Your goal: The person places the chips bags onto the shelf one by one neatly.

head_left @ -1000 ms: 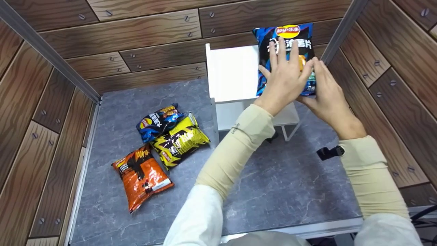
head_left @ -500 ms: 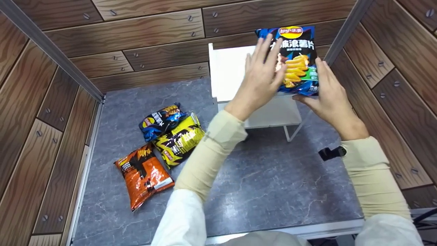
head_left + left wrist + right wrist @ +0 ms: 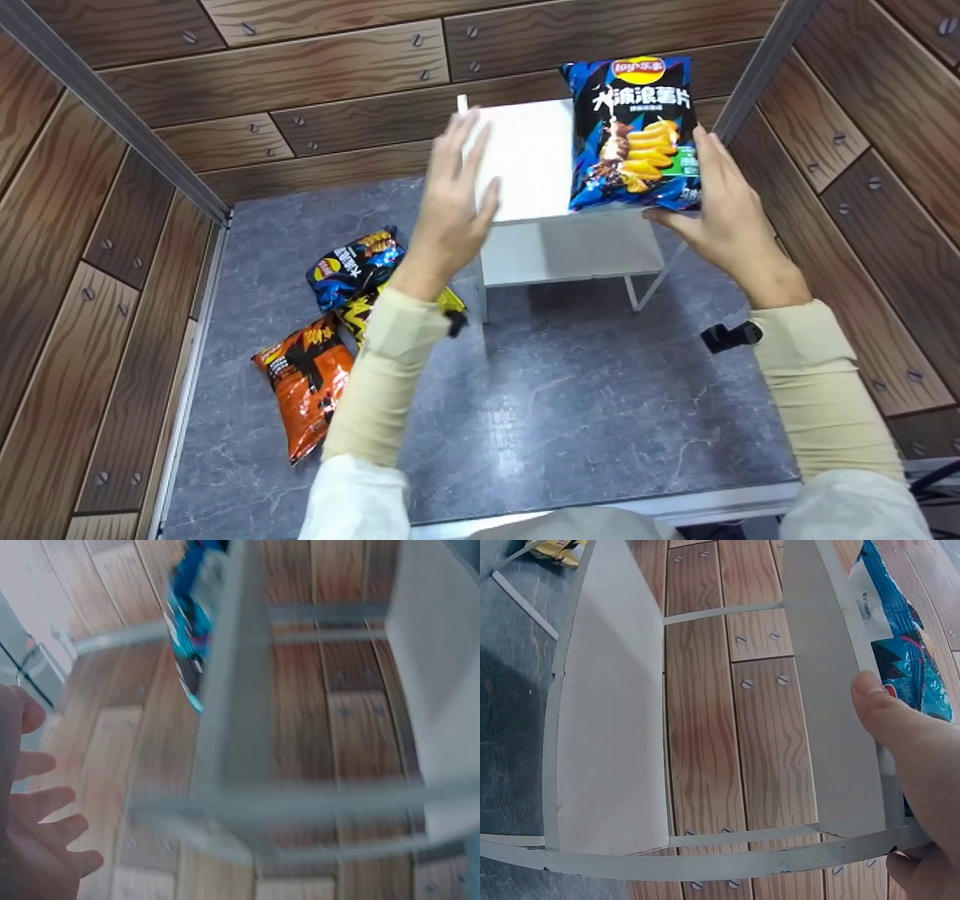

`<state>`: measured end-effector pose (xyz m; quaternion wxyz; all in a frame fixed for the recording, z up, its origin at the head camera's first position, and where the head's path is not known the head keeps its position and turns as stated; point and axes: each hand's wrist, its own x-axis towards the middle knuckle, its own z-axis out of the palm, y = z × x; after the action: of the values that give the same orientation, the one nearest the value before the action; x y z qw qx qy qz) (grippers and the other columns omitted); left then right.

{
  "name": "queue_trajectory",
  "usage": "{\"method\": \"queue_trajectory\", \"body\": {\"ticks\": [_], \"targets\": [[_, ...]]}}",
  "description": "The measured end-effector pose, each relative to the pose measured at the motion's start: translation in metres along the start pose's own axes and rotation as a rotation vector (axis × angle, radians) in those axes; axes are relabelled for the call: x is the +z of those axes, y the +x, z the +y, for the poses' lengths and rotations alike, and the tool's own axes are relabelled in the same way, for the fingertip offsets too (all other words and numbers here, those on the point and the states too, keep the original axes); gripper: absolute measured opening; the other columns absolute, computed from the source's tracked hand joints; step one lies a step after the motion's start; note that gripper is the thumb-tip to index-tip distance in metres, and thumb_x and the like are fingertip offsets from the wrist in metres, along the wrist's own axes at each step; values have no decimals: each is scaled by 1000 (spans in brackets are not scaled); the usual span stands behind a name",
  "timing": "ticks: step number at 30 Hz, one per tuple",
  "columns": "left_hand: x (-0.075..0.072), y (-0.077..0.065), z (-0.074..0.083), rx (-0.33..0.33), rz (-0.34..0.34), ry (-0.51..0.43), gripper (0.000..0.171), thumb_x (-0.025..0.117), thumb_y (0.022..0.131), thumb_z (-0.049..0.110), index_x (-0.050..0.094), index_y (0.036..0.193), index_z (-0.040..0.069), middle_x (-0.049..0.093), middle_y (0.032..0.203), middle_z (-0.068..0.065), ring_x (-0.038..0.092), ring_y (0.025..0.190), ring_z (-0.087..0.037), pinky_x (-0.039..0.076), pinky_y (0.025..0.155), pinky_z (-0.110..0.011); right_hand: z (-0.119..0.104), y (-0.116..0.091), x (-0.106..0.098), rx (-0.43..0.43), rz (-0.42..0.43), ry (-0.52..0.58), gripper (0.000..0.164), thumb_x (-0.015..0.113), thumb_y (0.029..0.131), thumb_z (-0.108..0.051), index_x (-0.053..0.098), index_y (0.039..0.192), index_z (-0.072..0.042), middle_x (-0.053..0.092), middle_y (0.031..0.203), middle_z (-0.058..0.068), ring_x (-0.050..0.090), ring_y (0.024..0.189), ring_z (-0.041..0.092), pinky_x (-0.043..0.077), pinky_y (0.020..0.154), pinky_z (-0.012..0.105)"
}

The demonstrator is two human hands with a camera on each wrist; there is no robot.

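On a white two-tier shelf rack (image 3: 525, 161), a blue-black bag of potato chips (image 3: 637, 142) lies face up on the right part of the top board. My left hand (image 3: 452, 199) is beside the board's left end, fingers straight and spread, holding nothing. In the left wrist view, its fingers (image 3: 56, 821) are apart from the blurred rack. My right hand (image 3: 724, 214) grips the rack's front right corner near the bag. In the right wrist view the thumb (image 3: 877, 701) presses the top board's edge, with curled fingers beyond the side frame, partly hidden.
An orange chip bag (image 3: 304, 390), a second blue-black chip bag (image 3: 352, 262) and a yellow chip bag (image 3: 356, 311) lie on the grey marbled tabletop (image 3: 570, 420) at left. My left forearm partly covers the orange and yellow ones. Wood-patterned walls (image 3: 360, 67) surround the table.
My left hand has come off the blue-black chip bag and moved left to the rack's left end. My right hand stays at the right corner; the bag stays on the top board.
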<state>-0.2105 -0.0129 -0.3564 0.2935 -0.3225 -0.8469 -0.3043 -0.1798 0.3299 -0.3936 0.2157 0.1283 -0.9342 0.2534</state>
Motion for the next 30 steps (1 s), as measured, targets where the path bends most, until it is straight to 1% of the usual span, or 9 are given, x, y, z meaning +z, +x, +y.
{"method": "queue_trajectory", "body": {"ticks": [2,4,9,15,19,24,30], "targets": [[-5,-14,-14,-34,29,3,54,47,101,18,35,150,-3,30,159,-21,21,152,-34,7,128,-40,0,0,0,-2,7,1,106,85,77,-23,18,158,-6,26,163,18,24,151,38,29,118,58],[-10,-28,-27,-85,40,20,54,46,102,18,34,151,-2,30,160,-19,21,152,-33,7,128,-41,0,0,0,1,8,2,106,85,77,-23,19,158,-7,25,163,17,24,151,37,30,117,58],[-19,-64,-58,-246,-3,122,56,43,104,25,30,155,5,26,163,-13,18,153,-30,1,127,-45,0,1,1,2,11,5,106,85,77,-24,19,158,-7,25,163,18,24,151,37,30,117,58],[-31,-111,-87,-388,-13,198,58,47,103,25,30,155,7,26,163,-13,17,154,-31,2,127,-49,-1,0,1,20,-2,17,106,85,78,-23,18,159,-9,24,163,18,23,151,36,31,116,60],[-42,-142,-101,-503,-44,230,60,47,103,28,28,156,8,24,164,-13,15,154,-33,1,126,-52,-2,1,-1,36,-12,19,106,84,79,-23,17,159,-9,23,164,18,22,152,35,30,117,60],[-54,-176,-113,-647,-80,256,62,48,102,28,25,157,10,18,165,-14,11,154,-36,1,124,-58,-3,1,-2,50,-19,14,106,84,79,-22,16,159,-10,22,164,17,21,152,35,29,118,59],[-58,-213,-120,-771,-128,297,64,49,102,29,24,158,12,16,165,-19,8,153,-41,1,122,-64,-1,1,1,33,4,16,107,86,77,-22,18,159,-8,25,163,18,23,151,35,29,117,60]]}}
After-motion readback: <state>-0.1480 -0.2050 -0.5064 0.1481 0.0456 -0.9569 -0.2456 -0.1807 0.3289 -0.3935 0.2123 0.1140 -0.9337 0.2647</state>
